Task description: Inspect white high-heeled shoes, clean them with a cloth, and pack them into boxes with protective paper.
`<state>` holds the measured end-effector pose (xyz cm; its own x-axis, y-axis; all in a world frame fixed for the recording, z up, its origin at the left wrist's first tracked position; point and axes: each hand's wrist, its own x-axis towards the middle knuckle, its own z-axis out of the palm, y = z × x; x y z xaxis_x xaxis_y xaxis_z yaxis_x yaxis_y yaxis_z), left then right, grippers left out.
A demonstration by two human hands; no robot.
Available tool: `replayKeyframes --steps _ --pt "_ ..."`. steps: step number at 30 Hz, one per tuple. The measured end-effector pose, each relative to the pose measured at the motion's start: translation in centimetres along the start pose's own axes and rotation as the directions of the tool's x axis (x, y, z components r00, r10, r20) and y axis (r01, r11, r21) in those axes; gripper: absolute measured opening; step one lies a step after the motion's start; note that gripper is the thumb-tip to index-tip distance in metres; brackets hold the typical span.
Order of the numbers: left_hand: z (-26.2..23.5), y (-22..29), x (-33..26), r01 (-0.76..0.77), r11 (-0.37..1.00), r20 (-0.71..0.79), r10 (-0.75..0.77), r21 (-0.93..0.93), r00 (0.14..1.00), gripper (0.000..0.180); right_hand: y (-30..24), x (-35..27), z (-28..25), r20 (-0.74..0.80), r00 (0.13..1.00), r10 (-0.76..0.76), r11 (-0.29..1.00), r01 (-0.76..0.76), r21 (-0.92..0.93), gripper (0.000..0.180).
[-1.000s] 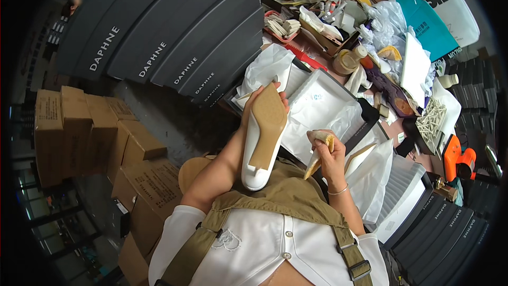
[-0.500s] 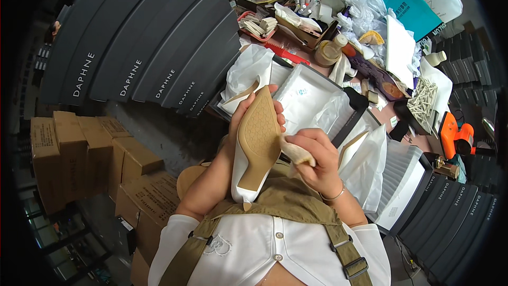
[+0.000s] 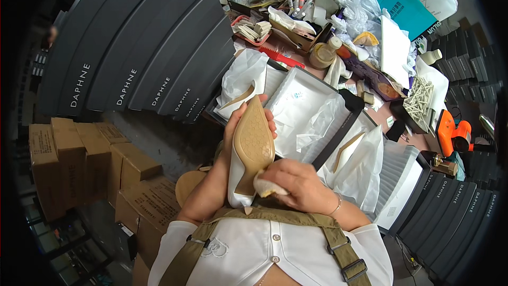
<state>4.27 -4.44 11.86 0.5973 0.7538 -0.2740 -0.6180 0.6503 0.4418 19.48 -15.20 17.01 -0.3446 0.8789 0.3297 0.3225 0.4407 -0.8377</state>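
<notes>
So the left hand (image 3: 232, 128) is wrapped snugly around the toe half of a white pointed shoe with a tan patterned sole (image 3: 254, 140), holding it sole-up just over the olive-green fabric apron (image 3: 296, 216), toe away and heel toward the body. The right hand (image 3: 299, 182) has a folded cream cloth-like pad with a yellowish edge (image 3: 268, 185) gripped in its fingers, up against the right side of the sole's narrow part near the heel. Just past the hands there's an open dark-grey box with a white inside (image 3: 290, 122).
</notes>
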Motion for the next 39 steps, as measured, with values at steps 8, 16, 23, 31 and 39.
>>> replayKeyframes --steps 8,16,23,31,39 --pt "-1.3 1.0 2.5 -0.018 0.994 -0.117 0.03 0.106 0.993 0.044 3.9 -1.4 -4.4 -0.403 0.849 0.342 0.938 -0.33 0.102 0.026" --pt "-1.4 -0.2 2.2 -0.044 0.988 -0.283 0.085 0.148 0.955 0.042 6.6 -4.4 -6.9 -0.485 0.78 0.395 0.901 -0.433 0.038 0.019" --pt "0.5 -0.7 1.8 -0.034 0.95 -0.33 0.142 0.311 0.933 0.042 8.6 -4.8 -8.0 -0.483 0.788 0.381 0.882 -0.467 -0.066 0.021" --pt "0.7 -1.0 3.8 0.066 0.936 -0.358 0.066 0.345 0.932 0.045 15.6 -5.2 -15.0 -0.599 0.768 0.227 0.414 -0.632 -0.655 0.069" --pt "-2.0 1.1 6.9 0.115 0.935 -0.368 0.018 0.335 0.93 0.046 9.0 -2.1 -6.4 0.216 0.886 0.411 0.84 -0.46 0.287 0.046"
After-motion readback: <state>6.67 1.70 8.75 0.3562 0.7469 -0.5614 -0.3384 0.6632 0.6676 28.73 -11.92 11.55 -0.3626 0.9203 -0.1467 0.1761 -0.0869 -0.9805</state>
